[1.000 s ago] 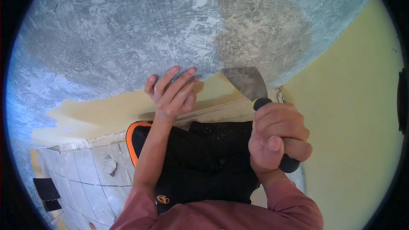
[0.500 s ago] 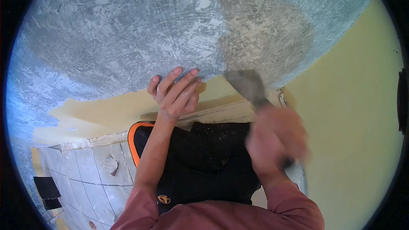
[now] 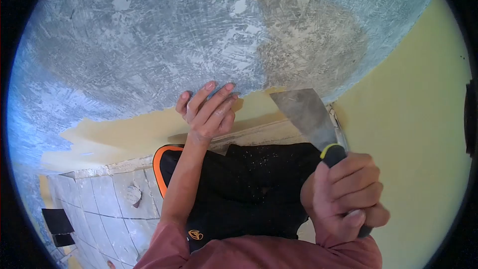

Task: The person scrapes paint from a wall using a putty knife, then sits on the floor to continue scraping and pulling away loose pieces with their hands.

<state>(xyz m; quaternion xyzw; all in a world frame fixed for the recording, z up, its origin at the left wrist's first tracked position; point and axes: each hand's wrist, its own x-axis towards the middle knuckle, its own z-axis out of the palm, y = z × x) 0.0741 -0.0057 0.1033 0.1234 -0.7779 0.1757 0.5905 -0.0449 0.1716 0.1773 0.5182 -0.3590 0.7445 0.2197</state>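
Observation:
My right hand [image 3: 351, 192] is closed around the black and yellow handle of a putty knife [image 3: 306, 114]. Its wide metal blade points up and left, with the tip near the lower edge of the scraped grey-blue wall [image 3: 179, 40]. My left hand [image 3: 209, 112] holds nothing; its fingers are apart and loosely bent. Those fingertips lie at the wall, where the grey-blue surface meets a yellow strip [image 3: 124, 127]. A brownish, damp-looking patch [image 3: 311, 40] covers part of the wall above the blade.
A yellow wall [image 3: 398, 134] stands on the right and meets the grey one at a corner. Below runs a pale ledge [image 3: 249, 132]. Tiled floor [image 3: 107, 194] at the lower left carries a flake of debris [image 3: 133, 195] and a dark square piece [image 3: 57, 220]. White crumbs dot my black shorts [image 3: 239, 189].
My right hand has moved down and to the right, drawing the putty knife back from the wall's lower edge. My left hand has hardly moved.

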